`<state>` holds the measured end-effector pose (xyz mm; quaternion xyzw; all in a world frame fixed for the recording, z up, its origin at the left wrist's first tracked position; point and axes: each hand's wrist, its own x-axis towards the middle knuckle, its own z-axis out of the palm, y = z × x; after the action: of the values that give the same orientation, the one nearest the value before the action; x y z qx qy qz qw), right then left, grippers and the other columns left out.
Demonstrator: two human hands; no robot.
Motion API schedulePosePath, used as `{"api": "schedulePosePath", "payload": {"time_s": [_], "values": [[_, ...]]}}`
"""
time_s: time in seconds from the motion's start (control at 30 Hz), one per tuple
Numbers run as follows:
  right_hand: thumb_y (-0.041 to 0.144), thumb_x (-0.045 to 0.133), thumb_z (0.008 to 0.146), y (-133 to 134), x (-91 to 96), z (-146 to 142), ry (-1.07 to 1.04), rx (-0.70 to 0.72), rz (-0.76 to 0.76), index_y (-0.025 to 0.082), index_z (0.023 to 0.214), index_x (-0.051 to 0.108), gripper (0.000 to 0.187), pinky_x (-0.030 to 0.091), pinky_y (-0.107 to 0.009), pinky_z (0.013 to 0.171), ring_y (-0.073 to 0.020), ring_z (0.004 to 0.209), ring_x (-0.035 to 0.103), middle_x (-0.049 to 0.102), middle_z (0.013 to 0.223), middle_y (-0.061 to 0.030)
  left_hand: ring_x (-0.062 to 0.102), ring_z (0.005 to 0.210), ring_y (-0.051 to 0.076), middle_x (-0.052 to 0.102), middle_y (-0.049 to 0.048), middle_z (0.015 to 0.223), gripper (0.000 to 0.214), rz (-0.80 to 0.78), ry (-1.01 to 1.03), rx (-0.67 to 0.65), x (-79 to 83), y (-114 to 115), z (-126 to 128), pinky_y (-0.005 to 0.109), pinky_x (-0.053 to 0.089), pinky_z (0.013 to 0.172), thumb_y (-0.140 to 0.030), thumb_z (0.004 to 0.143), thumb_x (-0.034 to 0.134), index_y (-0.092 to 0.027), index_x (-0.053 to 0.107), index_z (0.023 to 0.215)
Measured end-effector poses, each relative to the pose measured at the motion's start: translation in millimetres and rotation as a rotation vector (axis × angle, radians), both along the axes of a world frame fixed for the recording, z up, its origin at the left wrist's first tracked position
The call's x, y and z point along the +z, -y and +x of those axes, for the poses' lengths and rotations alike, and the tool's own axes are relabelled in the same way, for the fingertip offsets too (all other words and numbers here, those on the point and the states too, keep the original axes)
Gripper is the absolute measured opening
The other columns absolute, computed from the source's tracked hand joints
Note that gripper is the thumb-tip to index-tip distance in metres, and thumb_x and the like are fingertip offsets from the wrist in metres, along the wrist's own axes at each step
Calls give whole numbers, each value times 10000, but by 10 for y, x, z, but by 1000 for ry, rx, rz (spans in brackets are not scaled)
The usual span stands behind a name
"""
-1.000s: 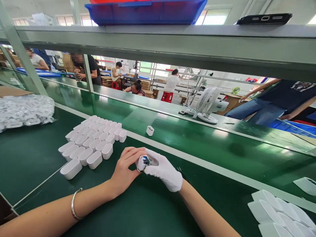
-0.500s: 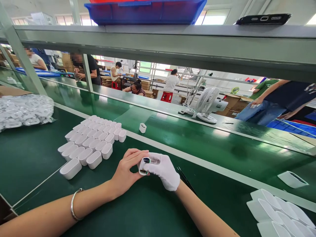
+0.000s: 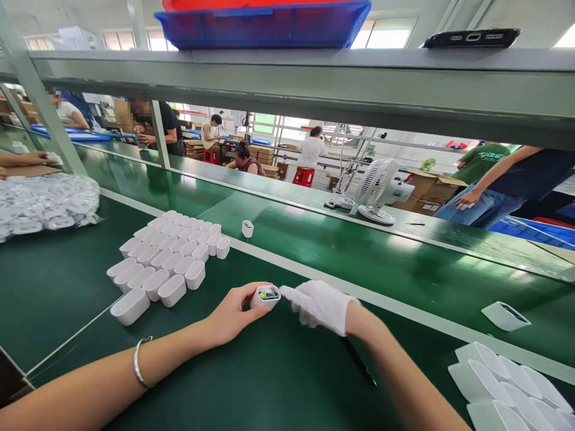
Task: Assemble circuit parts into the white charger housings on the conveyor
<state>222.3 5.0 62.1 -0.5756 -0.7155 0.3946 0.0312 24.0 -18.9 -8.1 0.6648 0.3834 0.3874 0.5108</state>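
Note:
My left hand (image 3: 236, 314) is closed around a white oval plastic housing (image 3: 268, 303), its open end facing up and toward me. Inside the housing a green circuit board with a yellow part and other small components shows. My right hand (image 3: 321, 305), in a white glove, is just right of the housing, its fingertips close to the rim. Motion smears its lower fingers, so their grip is unclear. Dark, thin tweezers (image 3: 360, 362) lie on the green bench below the right wrist, their upper part hidden by the glove.
White housings stand in rows (image 3: 171, 260) at the left, with more (image 3: 507, 383) at the lower right. A filled plastic bag (image 3: 47, 203) lies far left. Housings with parts inside (image 3: 247, 229) (image 3: 506, 316) sit on the green belt (image 3: 314, 239). A shelf beam (image 3: 287, 78) crosses above; a fan (image 3: 377, 185) stands beyond.
My right hand has come off the housing and moved right. My left hand has turned the housing more upright. The housings on the belt have shifted left. A person's hand has appeared far left.

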Motion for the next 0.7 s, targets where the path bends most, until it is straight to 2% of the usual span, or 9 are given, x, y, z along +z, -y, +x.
{"api": "schedulePosePath", "payload": {"time_s": [0.07,0.1,0.17,0.23,0.33,0.43,0.53,0.63,0.7], "values": [[611,517,740,-20,79,207,358,-31,86,182,462,527,511,436,-314,491,-159,399,515,528,412,-33,604,995,215,656,68,1101,384,-77,2,-18,-33,-9,17,364,472,890,-268,797,607,-180,573,1170],[569,573,712,-30,93,292,479,-43,70,184,420,512,487,430,-318,479,-160,381,502,505,384,-27,612,976,213,665,70,1081,388,-103,6,-16,-47,-12,24,363,476,876,-254,791,609,-174,568,1168],[440,663,659,-52,74,396,584,-19,-35,183,352,483,439,417,-318,460,-160,365,488,477,353,-21,618,965,212,674,73,1069,436,-121,22,8,-65,-17,30,371,471,876,-224,775,614,-174,531,1200],[263,692,618,-82,21,403,572,44,-94,178,333,474,369,400,-305,461,-155,374,488,479,359,-12,611,990,209,670,71,1091,528,-99,43,47,-73,-26,29,387,450,910,-186,755,620,-188,470,1261],[112,640,615,-128,-50,279,505,95,20,182,449,542,205,370,-277,495,-135,432,486,511,439,14,604,1020,206,658,74,1131,645,-78,66,97,-81,-44,22,397,434,943,-151,731,628,-195,389,1329],[140,557,721,-151,-92,112,420,84,152,201,672,608,93,353,-255,518,-124,501,480,549,561,17,610,1027,218,655,86,1141,620,-113,75,122,-93,-66,14,399,447,934,-206,761,620,-181,387,1335],[170,461,815,-141,-149,0,263,88,260,209,843,604,151,357,-231,528,-113,539,488,570,629,17,619,1018,222,672,79,1113,528,-142,88,129,-102,-82,3,400,455,924,-283,831,559,-187,411,1329],[190,471,820,-120,-211,-37,97,136,388,216,833,615,147,362,-224,529,-103,532,491,573,632,28,617,1026,220,682,59,1095,513,-155,91,99,-97,-88,-2,396,448,935,-293,843,548,-206,421,1333],[200,491,810,-111,-230,-33,77,159,449,219,788,628,140,369,-229,537,-100,533,497,591,653,27,607,1045,218,680,48,1101,512,-163,101,88,-89,-87,3,395,435,953,-282,841,548,-212,428,1334]]}}
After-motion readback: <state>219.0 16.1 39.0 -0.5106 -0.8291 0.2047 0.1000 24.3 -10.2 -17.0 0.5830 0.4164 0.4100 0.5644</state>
